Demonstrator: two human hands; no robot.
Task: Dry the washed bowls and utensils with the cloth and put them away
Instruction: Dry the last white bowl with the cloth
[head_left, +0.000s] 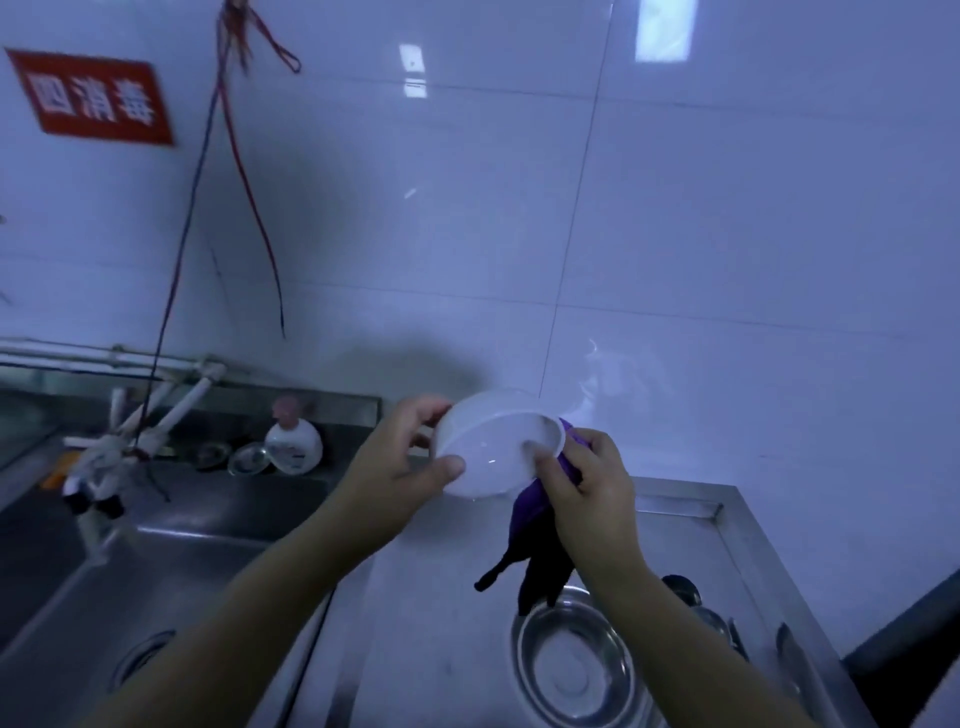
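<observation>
drying is under way on the white bowl (500, 444), gripped at its rim by the left hand (402, 457) above the steel counter (691, 525) while the right hand (589, 480) pinches the purple cloth (537, 525) against its far edge (a metal bowl (571, 670) waits below), so next likely comes turning it to wipe the rest.

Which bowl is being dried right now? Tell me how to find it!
Start at the steel counter right of the sink. Above it, the left hand and right hand hold up a white bowl, with a purple cloth hanging beneath. It is white and held in the air; the metal bowl sits on the counter.
</observation>
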